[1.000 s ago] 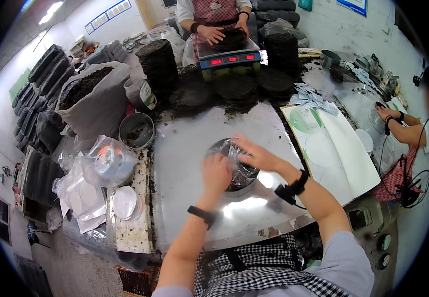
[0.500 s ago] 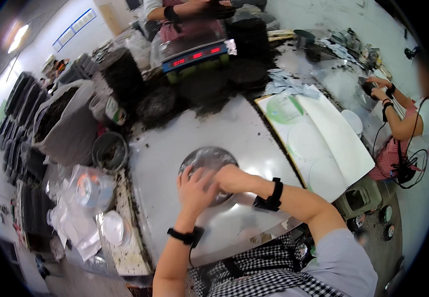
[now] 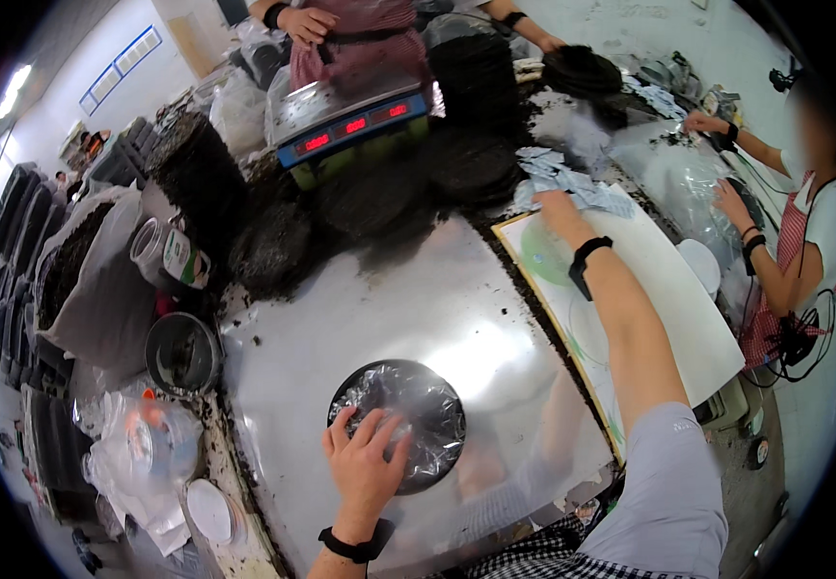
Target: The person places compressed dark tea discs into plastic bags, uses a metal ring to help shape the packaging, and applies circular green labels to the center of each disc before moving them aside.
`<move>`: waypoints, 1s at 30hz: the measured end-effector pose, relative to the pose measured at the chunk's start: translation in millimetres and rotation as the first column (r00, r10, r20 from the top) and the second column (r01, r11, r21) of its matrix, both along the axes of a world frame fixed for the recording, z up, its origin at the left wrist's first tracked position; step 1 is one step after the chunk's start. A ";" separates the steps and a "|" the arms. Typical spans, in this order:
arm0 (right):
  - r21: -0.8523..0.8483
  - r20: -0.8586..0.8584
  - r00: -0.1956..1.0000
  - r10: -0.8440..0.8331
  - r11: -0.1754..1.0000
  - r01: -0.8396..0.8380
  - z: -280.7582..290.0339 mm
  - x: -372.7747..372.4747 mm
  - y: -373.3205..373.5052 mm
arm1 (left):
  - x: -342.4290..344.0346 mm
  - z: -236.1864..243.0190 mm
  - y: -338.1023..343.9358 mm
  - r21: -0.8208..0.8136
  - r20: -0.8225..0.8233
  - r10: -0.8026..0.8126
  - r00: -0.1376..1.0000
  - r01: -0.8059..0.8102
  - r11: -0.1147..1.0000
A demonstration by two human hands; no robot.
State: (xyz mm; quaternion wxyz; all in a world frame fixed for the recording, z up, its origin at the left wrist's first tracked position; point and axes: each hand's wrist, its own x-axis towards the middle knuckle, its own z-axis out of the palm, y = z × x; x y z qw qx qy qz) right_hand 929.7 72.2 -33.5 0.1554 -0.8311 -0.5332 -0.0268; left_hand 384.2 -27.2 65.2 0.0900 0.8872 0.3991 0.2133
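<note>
A round, dark, flat disc wrapped in clear crinkled plastic (image 3: 427,420) lies on the shiny metal sheet in front of me. My left hand (image 3: 365,463) rests on its near left part, fingers spread over the plastic. My right hand (image 3: 564,220) is stretched far forward, above the top of a large white paper sheet (image 3: 659,309) with a round green print. Its fingertips are at the near edge of a crumpled blue-and-white cloth or paper pile (image 3: 567,174). How those fingers are bent is hidden from me.
A digital scale (image 3: 350,121) with red digits stands beyond stacks of dark discs (image 3: 480,174). At left are a grey bowl (image 3: 183,352), a clear jar (image 3: 169,253) and plastic bags (image 3: 138,463). One co-worker stands opposite; another works at right beside clear plastic (image 3: 678,174).
My right hand has left the disc and reached forward right to the blue-and-white pile. My left hand stays on the disc. The opposite co-worker's arms have spread apart, one hand reaching dark discs.
</note>
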 end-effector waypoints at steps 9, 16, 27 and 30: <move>0.542 -0.491 0.746 0.449 0.828 -0.142 142.0 -222.7 -75.7 | -7.3 -9.7 0.4 0.026 0.032 0.016 0.999 -0.017 1.000; 0.305 -0.212 0.578 0.788 0.616 -0.727 79.9 -361.1 -162.8 | -12.2 -0.2 -7.1 0.006 0.097 -0.035 0.995 0.034 0.999; 0.484 -0.255 0.881 0.400 0.841 -0.242 121.1 -237.3 -154.6 | -22.1 -12.2 -5.6 0.122 0.026 -0.077 0.997 0.073 0.990; 0.256 -0.086 0.983 -0.160 0.950 0.177 85.9 -78.2 -150.8 | -10.2 -10.2 -6.7 0.116 0.039 -0.108 0.993 0.102 0.988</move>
